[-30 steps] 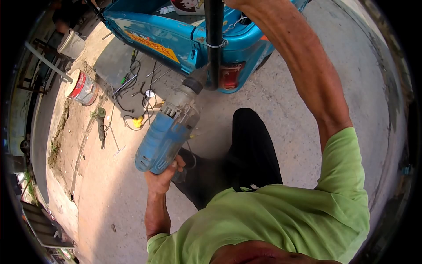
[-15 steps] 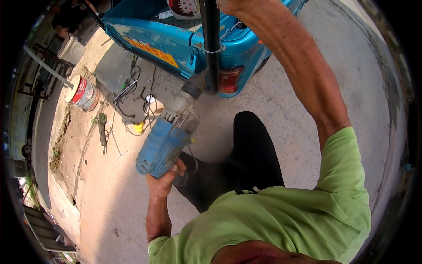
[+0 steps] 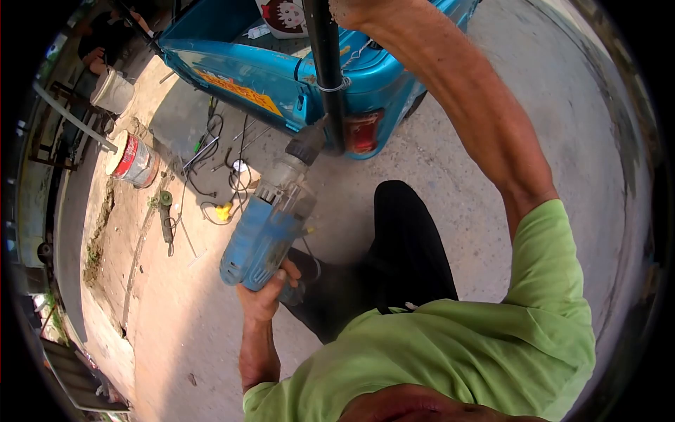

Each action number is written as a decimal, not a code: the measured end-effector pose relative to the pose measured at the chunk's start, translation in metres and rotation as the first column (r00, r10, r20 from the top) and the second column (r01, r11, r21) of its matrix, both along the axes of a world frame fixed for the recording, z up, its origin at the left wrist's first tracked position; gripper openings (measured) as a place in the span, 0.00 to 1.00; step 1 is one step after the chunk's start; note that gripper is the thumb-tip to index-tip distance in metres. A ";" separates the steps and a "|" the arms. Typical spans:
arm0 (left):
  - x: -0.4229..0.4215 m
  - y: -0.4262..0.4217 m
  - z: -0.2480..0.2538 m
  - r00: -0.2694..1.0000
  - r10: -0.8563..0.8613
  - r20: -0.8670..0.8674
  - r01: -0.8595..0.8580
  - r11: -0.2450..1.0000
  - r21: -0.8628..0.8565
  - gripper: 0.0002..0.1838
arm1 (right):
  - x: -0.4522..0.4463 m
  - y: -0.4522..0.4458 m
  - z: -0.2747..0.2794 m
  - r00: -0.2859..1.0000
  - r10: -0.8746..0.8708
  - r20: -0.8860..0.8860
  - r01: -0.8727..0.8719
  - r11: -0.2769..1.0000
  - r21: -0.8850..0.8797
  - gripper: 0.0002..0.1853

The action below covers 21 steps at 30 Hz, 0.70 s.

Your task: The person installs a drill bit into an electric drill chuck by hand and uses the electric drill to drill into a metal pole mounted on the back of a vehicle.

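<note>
Cart (image 3: 281,70) holds white container (image 3: 287,17); left hand (image 3: 268,292) grips drill (image 3: 259,235)

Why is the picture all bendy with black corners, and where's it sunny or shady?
In the head view, a wide lens probably bends the edges and blacks out the corners; in that same view, sunlight brightens ground left of the drill, red-banded bucket included, while the black trousers sit in shade.

An outdoor work spot is seen, though yard or roadside can't be told. Hard concrete ground (image 3: 506,232) is partly sunny. A blue cargo cart (image 3: 281,72) with a red tail light (image 3: 363,133) is parked there, and a power drill (image 3: 254,243), a grinder (image 3: 166,211) and a yellow plug (image 3: 223,212) can be seen.
</note>
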<state>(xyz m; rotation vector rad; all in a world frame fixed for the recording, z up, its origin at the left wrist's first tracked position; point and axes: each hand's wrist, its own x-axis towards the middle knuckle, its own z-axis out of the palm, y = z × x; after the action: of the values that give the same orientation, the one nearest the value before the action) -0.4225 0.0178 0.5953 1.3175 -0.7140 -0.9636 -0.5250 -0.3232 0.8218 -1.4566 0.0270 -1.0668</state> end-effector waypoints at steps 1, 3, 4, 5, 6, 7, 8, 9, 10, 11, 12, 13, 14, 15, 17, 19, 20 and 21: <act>-0.001 0.000 0.001 1.000 0.002 -0.002 -0.002 1.000 -0.003 0.25 | 0.001 0.001 0.001 1.000 -0.006 0.018 0.006 1.000 -0.003 0.14; -0.004 0.000 0.003 1.000 0.013 -0.004 -0.013 1.000 -0.001 0.25 | 0.003 -0.003 -0.001 0.999 0.014 0.039 -0.014 1.000 -0.009 0.13; -0.005 0.001 0.004 1.000 0.019 -0.006 -0.019 1.000 0.001 0.24 | 0.003 -0.003 0.000 0.999 0.025 0.041 -0.025 1.000 -0.006 0.13; -0.005 0.001 0.004 1.000 0.022 -0.018 -0.022 1.000 0.002 0.24 | 0.003 -0.003 0.000 0.998 0.035 0.042 -0.035 0.999 -0.003 0.13; -0.006 0.001 0.003 0.999 0.025 -0.031 -0.025 1.000 0.004 0.24 | 0.003 -0.003 -0.001 0.998 0.038 0.045 -0.038 0.999 -0.002 0.13; -0.007 0.001 0.003 0.999 0.028 -0.044 -0.028 1.000 0.006 0.24 | 0.003 -0.004 -0.001 0.998 0.042 0.046 -0.042 0.999 -0.001 0.13; -0.007 0.000 0.003 0.999 0.024 -0.043 -0.023 1.000 0.017 0.23 | 0.003 -0.004 -0.001 0.998 0.047 0.048 -0.047 0.999 -0.001 0.13; -0.008 -0.002 0.003 0.999 0.020 -0.043 -0.019 0.999 0.026 0.23 | 0.003 -0.004 -0.002 0.998 0.051 0.044 -0.051 0.999 0.001 0.13; -0.009 -0.004 0.004 0.999 0.017 -0.044 -0.016 0.999 0.036 0.23 | 0.002 -0.004 -0.002 0.998 0.056 0.040 -0.056 0.998 0.003 0.13; -0.011 -0.004 0.006 0.999 0.018 -0.029 -0.017 1.000 0.025 0.22 | 0.002 -0.004 -0.002 0.998 0.061 0.036 -0.061 0.998 0.004 0.13; -0.012 -0.009 0.010 1.000 0.011 -0.009 -0.011 1.000 0.009 0.22 | 0.002 -0.006 0.001 0.997 0.053 0.052 -0.052 0.998 -0.019 0.13; -0.014 -0.008 0.012 1.000 0.008 0.005 -0.008 1.000 0.004 0.21 | 0.004 -0.007 0.000 0.997 0.047 0.064 -0.046 0.999 -0.030 0.13; -0.017 -0.004 0.011 1.000 0.015 -0.012 -0.014 1.000 0.022 0.20 | 0.004 -0.004 -0.003 0.996 0.045 0.074 -0.043 0.999 -0.030 0.13; -0.017 -0.005 0.008 0.999 0.022 -0.023 -0.021 0.999 0.023 0.20 | 0.004 -0.005 -0.003 0.997 0.043 0.066 -0.041 0.999 -0.031 0.14; -0.019 -0.009 0.006 0.999 0.043 -0.028 -0.043 0.999 0.008 0.19 | 0.004 -0.006 -0.002 0.997 0.043 0.060 -0.040 0.998 -0.040 0.14; -0.025 -0.011 0.005 0.998 0.063 -0.028 -0.063 0.998 -0.014 0.19 | 0.001 -0.004 -0.001 0.998 0.047 0.049 -0.046 0.999 -0.027 0.14; -0.026 -0.011 0.006 0.998 0.062 -0.018 -0.062 0.998 -0.009 0.19 | 0.000 -0.004 -0.001 0.998 0.051 0.041 -0.050 0.999 -0.020 0.14; -0.026 -0.011 0.008 0.998 0.062 -0.007 -0.062 0.998 -0.004 0.20 | 0.000 -0.004 -0.002 0.998 0.057 0.038 -0.057 0.998 -0.015 0.14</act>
<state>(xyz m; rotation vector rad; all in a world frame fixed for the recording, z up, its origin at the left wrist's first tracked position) -0.4483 0.0069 0.6035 1.3244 -0.6661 -0.9156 -0.5252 -0.3271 0.8198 -1.4404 -0.0491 -1.0500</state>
